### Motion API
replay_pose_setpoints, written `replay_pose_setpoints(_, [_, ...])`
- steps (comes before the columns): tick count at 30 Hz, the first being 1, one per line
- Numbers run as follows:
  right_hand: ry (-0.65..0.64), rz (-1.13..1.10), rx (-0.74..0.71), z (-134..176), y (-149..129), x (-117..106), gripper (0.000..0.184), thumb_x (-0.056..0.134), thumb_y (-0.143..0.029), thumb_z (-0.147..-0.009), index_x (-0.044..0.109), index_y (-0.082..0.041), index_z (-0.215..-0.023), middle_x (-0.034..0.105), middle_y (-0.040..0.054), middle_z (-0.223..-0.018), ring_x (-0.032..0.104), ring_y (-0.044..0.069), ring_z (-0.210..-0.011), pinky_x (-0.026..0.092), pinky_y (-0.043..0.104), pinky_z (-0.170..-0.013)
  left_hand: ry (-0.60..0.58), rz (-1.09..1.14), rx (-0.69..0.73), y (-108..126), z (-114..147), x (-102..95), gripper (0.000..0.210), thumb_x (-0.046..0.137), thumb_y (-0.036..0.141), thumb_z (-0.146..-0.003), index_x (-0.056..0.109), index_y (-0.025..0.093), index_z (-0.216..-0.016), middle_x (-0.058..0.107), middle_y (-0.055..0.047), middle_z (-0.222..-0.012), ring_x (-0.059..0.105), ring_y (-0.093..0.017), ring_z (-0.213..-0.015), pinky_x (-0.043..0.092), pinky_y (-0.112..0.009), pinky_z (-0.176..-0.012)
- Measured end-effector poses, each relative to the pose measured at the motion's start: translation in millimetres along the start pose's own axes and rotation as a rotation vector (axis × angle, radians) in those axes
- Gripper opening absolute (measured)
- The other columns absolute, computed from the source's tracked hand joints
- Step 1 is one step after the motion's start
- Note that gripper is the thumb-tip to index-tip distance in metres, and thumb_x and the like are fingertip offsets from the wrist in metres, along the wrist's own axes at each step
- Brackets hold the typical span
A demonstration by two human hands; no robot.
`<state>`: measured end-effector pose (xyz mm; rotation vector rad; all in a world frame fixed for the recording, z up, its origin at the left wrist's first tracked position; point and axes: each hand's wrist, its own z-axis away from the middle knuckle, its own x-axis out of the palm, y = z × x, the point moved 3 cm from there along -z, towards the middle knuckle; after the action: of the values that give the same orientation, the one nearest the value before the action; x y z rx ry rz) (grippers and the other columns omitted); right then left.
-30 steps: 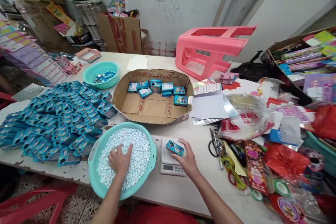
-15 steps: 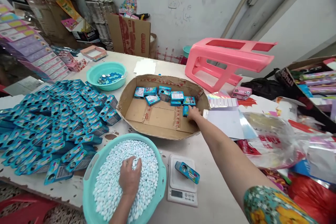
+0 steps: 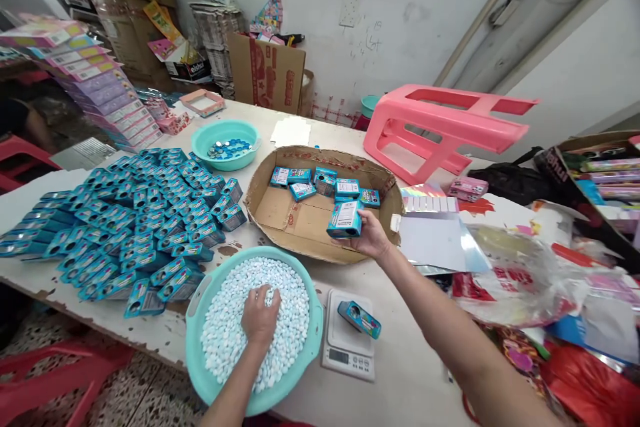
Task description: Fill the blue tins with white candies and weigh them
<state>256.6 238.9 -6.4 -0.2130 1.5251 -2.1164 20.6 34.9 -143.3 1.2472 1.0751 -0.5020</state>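
Blue, printed, white-panelled box [image 3: 344, 219]

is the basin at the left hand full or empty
Fairly full: in the basin, pale pellets hide the bottom and lie around the left hand.

Right hand [image 3: 371, 235], at the scale [image 3: 334, 332] a second ago, now grips a blue box [image 3: 345, 219] lifted from the cardboard tray's [image 3: 273, 208] floor. Box on scale [image 3: 360, 319]: released.

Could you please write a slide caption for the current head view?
Right hand holds a blue box at a cardboard tray; left hand rests among pale pellets in a teal basin.
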Motion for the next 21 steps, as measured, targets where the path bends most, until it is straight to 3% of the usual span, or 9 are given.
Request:
replay_pose_setpoints(3, [-0.09, -0.372, 0.069, 37, -2, 22, 0.066, 0.028, -0.062, -0.078, 0.049, -0.016, -0.121, 0.062, 0.0144, -0.115, 0.062, 0.028, -0.099, 0.05, 0.049, -0.078, 0.058, -0.009, -0.128, -2, 1, 2.7, 0.024, 0.052, 0.035, -0.081, 0.068, 0.025, -0.096, 0.062, -0.009, -0.095, 0.057, -0.025, -0.087, 0.043, -0.034, -0.072])
replay_pose_setpoints(5, [-0.064, -0.514, 0.063, 60, 0, 29, 0.057, 0.041, -0.053, -0.075, 0.05, -0.016, -0.118, 0.063, 0.0134, -0.115, 0.061, 0.029, -0.103, 0.05, 0.051, -0.082, 0.062, 0.004, -0.207, -1, 3, 3.0, 0.029, 0.051, 0.038, -0.082, 0.068, 0.023, -0.099, 0.061, -0.01, -0.096, 0.057, -0.024, -0.084, 0.042, -0.033, -0.07])
replay_pose_setpoints(8, [0.013, -0.629, 0.018, 100, 8, 22, 0.049, 0.057, -0.033, -0.066, 0.053, -0.019, -0.113, 0.065, 0.009, -0.111, 0.06, 0.03, -0.104, 0.049, 0.052, -0.085, 0.026, 0.093, -0.277, 2, 4, 1.8, 0.027, 0.054, 0.038, -0.08, 0.068, 0.022, -0.097, 0.06, -0.009, -0.097, 0.056, -0.024, -0.085, 0.039, -0.032, -0.071])
replay_pose_setpoints(10, [0.094, -0.593, 0.01, 135, 19, 5, 0.048, 0.061, -0.023, -0.061, 0.055, -0.022, -0.109, 0.067, 0.0052, -0.106, 0.062, 0.028, -0.1, 0.05, 0.051, -0.086, 0.003, 0.142, -0.307, 2, 3, 1.6, 0.026, 0.056, 0.037, -0.078, 0.067, 0.023, -0.096, 0.06, -0.009, -0.098, 0.055, -0.025, -0.087, 0.038, -0.032, -0.073])
replay_pose_setpoints(13, [0.281, -0.321, 0.057, 199, 45, -36, 0.046, 0.066, -0.02, -0.06, 0.057, -0.023, -0.106, 0.068, 0.0036, -0.102, 0.064, 0.024, -0.092, 0.05, 0.044, -0.085, -0.007, 0.191, -0.347, -1, 1, 3.7, 0.025, 0.058, 0.037, -0.076, 0.066, 0.023, -0.095, 0.061, -0.008, -0.1, 0.054, -0.025, -0.091, 0.037, -0.031, -0.076])
replay_pose_setpoints(17, [0.569, 0.392, 0.256, 280, 97, -80, 0.048, 0.067, -0.035, -0.061, 0.057, -0.019, -0.105, 0.068, 0.0098, -0.092, 0.064, 0.027, -0.081, 0.049, 0.038, -0.071, 0.013, 0.329, -0.441, -9, -3, 9.2, 0.02, 0.062, 0.034, -0.071, 0.064, 0.021, -0.086, 0.062, -0.006, -0.084, 0.054, -0.025, -0.088, 0.035, -0.031, -0.076])
replay_pose_setpoints(19, [0.593, 0.734, 0.37, 306, 126, -82, 0.047, 0.067, -0.04, -0.062, 0.059, -0.019, -0.103, 0.068, 0.0094, -0.081, 0.063, 0.028, -0.072, 0.046, 0.035, -0.062, 0.027, 0.434, -0.497, -12, -3, 11.3, 0.017, 0.065, 0.032, -0.067, 0.063, 0.02, -0.078, 0.06, -0.004, -0.073, 0.054, -0.024, -0.082, 0.035, -0.031, -0.074])
replay_pose_setpoints(21, [0.506, 0.914, 0.417, 317, 153, -69, 0.041, 0.063, -0.043, -0.066, 0.061, -0.021, -0.1, 0.067, 0.0083, -0.078, 0.063, 0.027, -0.071, 0.042, 0.032, -0.059, 0.046, 0.569, -0.547, -13, -2, 12.0, 0.016, 0.067, 0.03, -0.063, 0.061, 0.019, -0.072, 0.057, -0.001, -0.067, 0.053, -0.021, -0.077, 0.036, -0.029, -0.072])
